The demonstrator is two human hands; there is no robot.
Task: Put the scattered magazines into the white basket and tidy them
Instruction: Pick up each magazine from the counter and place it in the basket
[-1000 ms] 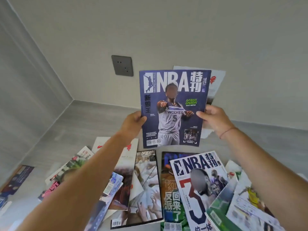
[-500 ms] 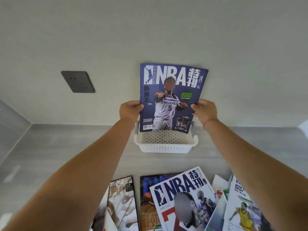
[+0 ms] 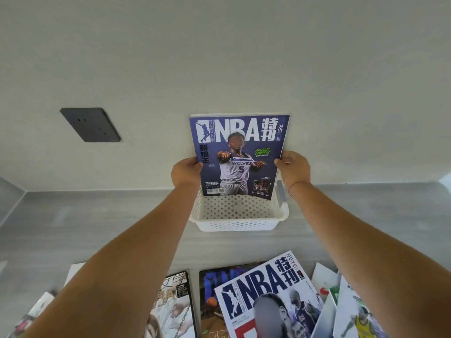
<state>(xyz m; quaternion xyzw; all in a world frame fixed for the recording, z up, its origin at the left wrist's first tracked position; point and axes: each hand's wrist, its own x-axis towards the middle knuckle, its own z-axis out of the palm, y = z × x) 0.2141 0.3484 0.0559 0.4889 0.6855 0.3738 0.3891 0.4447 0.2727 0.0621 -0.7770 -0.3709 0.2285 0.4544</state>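
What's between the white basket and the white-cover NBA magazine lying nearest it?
In the head view, nothing: only a bare strip of grey surface separates the white basket from the white-cover NBA magazine.

Dark grey socket plate (image 3: pixel 90 124) mounted flush on a plain off-white wall (image 3: pixel 219 57). Below the plate, the wall meets a grey wood-grain surface (image 3: pixel 97 215), possibly a floor. Lower left of the plate, a grey side wall (image 3: pixel 7 196) forms a corner. Lighting even and soft.
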